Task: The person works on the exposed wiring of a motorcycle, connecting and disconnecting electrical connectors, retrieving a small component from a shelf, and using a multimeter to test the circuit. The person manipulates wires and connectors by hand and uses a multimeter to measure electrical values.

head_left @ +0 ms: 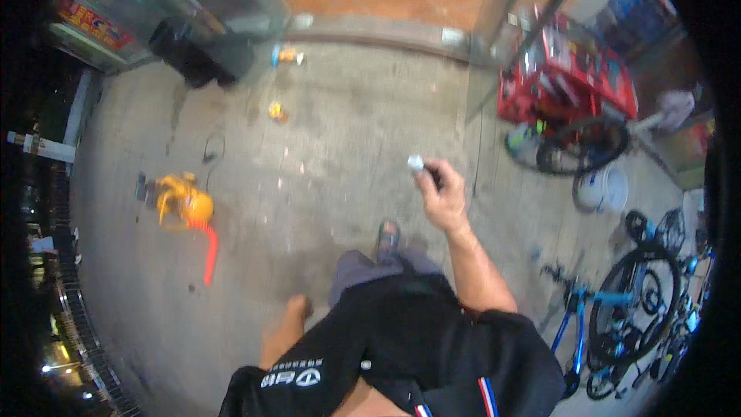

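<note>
My right hand (445,199) is raised in front of me, its thumb and fingers closed on a small object with a pale, rounded end (415,162). A dark part of it shows between the fingers; its kind is too small and blurred to make out. My left hand (296,310) hangs low beside my left leg, smeared by motion, so its fingers do not show clearly. The nearest thing on that side is a yellow machine (185,202) on the ground, with a bent orange-red tube (210,255) coming off it.
A doorway sill (378,33) crosses ahead, with glass doors at both sides. Small yellow items (277,112) lie on the concrete ground. To the right are a red rack (567,81), a white bucket (602,188) and a blue bicycle (580,316). A black object (197,58) stands at far left.
</note>
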Available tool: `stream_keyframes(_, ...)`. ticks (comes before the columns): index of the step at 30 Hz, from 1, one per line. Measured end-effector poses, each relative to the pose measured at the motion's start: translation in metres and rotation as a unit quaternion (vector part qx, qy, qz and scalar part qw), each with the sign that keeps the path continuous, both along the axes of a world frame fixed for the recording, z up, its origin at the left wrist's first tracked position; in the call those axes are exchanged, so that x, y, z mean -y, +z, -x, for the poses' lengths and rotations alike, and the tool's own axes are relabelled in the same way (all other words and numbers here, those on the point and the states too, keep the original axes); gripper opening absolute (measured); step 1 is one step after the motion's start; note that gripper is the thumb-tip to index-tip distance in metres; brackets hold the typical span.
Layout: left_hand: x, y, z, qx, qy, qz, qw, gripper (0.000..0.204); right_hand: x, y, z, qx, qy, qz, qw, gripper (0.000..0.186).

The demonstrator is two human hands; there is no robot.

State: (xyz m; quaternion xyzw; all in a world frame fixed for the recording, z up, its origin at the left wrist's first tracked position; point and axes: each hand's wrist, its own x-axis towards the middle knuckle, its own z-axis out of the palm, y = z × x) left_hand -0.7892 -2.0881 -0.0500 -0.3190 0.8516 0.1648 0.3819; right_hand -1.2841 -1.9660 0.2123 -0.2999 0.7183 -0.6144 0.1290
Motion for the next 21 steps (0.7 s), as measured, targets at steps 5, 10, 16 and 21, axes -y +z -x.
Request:
stream_keyframes(5,0.097,-0.007,0.050,-0.020,0.348,-0.082,0.934,0.026,0.170,0.032,0.145,0.003,0.041,0.049,0.998,0.013)
stream_keyframes(10,0.301,-0.063,0.217,0.012,0.547,-0.134,0.826,0.030,0.338,0.003,0.270,-0.036,0.037,0.028,0.998,0.015)
stream_keyframes(16,0.648,-0.026,0.621,-0.231,0.586,-0.162,0.759,0.036,0.512,0.009,0.440,-0.012,0.061,-0.050,0.997,0.014)
stream_keyframes(21,0.829,0.124,0.984,-0.458,0.351,-0.378,0.724,0.038,0.649,-0.020,0.596,0.196,-0.049,0.035,0.979,0.019)
